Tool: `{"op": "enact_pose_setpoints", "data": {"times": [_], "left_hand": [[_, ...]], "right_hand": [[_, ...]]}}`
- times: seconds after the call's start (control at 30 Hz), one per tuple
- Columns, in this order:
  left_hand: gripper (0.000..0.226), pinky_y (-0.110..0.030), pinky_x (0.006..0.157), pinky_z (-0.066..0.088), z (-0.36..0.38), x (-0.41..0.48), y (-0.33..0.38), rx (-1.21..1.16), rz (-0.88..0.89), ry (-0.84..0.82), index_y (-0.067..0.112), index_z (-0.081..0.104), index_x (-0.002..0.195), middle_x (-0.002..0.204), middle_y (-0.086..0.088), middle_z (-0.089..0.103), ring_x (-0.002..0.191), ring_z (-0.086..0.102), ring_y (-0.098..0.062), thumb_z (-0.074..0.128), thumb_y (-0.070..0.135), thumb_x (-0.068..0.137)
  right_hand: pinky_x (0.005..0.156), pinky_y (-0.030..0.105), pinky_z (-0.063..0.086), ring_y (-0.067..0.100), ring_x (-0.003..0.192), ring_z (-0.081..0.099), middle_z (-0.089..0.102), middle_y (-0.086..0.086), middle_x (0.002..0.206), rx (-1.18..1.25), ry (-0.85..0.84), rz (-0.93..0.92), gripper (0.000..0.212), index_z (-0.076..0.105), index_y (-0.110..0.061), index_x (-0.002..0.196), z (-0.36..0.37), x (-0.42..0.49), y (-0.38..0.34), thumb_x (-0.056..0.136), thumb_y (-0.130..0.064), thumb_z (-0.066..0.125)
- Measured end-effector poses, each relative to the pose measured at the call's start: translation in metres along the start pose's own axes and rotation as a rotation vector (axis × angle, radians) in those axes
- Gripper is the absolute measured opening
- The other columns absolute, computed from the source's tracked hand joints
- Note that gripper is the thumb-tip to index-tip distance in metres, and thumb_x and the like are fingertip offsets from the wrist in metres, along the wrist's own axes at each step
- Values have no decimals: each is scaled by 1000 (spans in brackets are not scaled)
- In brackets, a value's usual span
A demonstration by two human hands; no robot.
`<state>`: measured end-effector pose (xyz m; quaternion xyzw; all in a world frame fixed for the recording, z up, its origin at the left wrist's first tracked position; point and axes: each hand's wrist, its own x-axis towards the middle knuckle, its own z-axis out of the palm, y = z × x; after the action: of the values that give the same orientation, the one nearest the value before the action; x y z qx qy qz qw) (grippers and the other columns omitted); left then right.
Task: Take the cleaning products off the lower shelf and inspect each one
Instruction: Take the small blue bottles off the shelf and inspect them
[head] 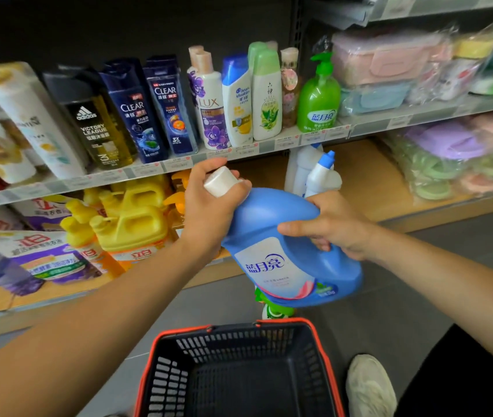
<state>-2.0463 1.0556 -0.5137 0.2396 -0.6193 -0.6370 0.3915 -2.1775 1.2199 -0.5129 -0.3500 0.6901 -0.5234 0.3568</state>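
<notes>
The left grip (209,206) curled round the neck of the blue detergent bottle (287,251), just under its white cap (220,181); the right grip (338,230) wrapped round the handle; the bottle hung tilted before the lower shelf (359,176), above the basket (239,338); its label read 蓝月亮; on the upper shelf stood CLEAR (132,115), LUX (212,106) and adidas VICTORY LEAGUE (95,124) bottles; yellow 立白 jugs (137,218) sat below.

Blue jug (284,251), white cap (221,181), white label facing up, tilted with cap to upper left, left hand (209,212) gripping neck, right hand (335,227) gripping handle, yellow jugs (137,218) and white bottles (317,173) upright on lower shelf (359,176)
</notes>
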Motion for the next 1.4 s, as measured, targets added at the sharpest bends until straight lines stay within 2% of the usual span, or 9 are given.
{"op": "enact_pose_setpoints", "data": {"times": [0.27, 0.4, 0.53, 0.7, 0.93, 1.07, 1.2, 1.3, 1.4], "left_hand": [[51, -45, 86, 59, -5, -6, 0, 159, 66, 182, 17, 56, 116, 100, -3, 71, 92, 70, -19, 87, 19, 76], [43, -35, 83, 59, -22, 8, 12, 135, 14, -51, 16, 66, 111, 99, -3, 76, 90, 71, -17, 86, 14, 73], [30, -39, 89, 58, -36, 22, 24, -75, -118, -366, 20, 68, 100, 98, -5, 76, 96, 71, -23, 75, 6, 74], [50, -38, 90, 58, -52, 22, 25, -218, -273, -590, 16, 63, 111, 111, -8, 74, 107, 70, -27, 83, 11, 65], [44, -48, 94, 58, -38, 6, 15, 53, -56, -179, 8, 59, 115, 101, -10, 76, 99, 72, -35, 77, 9, 76], [52, -29, 86, 59, -36, 2, 5, 195, 34, -68, 18, 53, 129, 113, -4, 72, 100, 71, -15, 79, 25, 85], [54, -21, 75, 57, -47, -13, -10, 109, -160, -173, 34, 57, 124, 115, 12, 73, 104, 70, -6, 68, 61, 78], [55, -27, 74, 58, -63, -39, -31, 92, -371, -374, 35, 57, 125, 120, 12, 72, 107, 71, -10, 72, 57, 77], [71, -40, 88, 59, -65, -66, -46, 89, -525, -510, 31, 53, 135, 127, 8, 70, 113, 68, -13, 73, 56, 71]], "right_hand": [[47, 15, 34, 2, 51, 52, 56, -19, 50, -426, 262, -252, 43, 53, -28, 55, 34, -6, -4, 65, -43, 92], [40, 26, 29, 11, 37, 37, 42, -8, 41, -139, 133, -97, 47, 52, -21, 54, 28, -5, -5, 58, -46, 92], [40, 21, 24, 15, 37, 23, 32, -1, 45, 130, -91, 83, 45, 48, -25, 52, 18, -1, -7, 56, -39, 90], [40, 19, 24, 11, 36, 22, 29, -4, 44, 250, -208, 178, 43, 48, -26, 53, 22, -2, -1, 59, -41, 87], [41, 20, 25, 14, 39, 22, 29, -2, 47, 219, -122, 158, 42, 54, -26, 54, 30, 1, -1, 56, -45, 92], [40, 21, 25, 14, 39, 24, 31, -1, 47, 221, -43, 152, 48, 49, -26, 47, 37, 1, -4, 55, -44, 92], [39, 21, 25, 13, 39, 23, 29, -3, 49, 287, 28, 152, 48, 48, -26, 44, 43, 0, -14, 53, -45, 92], [37, 20, 25, 12, 38, 22, 28, -4, 48, 373, 70, 166, 49, 46, -26, 49, 38, -1, -26, 56, -45, 91], [37, 20, 26, 11, 38, 24, 30, -5, 49, 465, 83, 173, 49, 45, -24, 60, 31, -2, -38, 63, -45, 89]]}}
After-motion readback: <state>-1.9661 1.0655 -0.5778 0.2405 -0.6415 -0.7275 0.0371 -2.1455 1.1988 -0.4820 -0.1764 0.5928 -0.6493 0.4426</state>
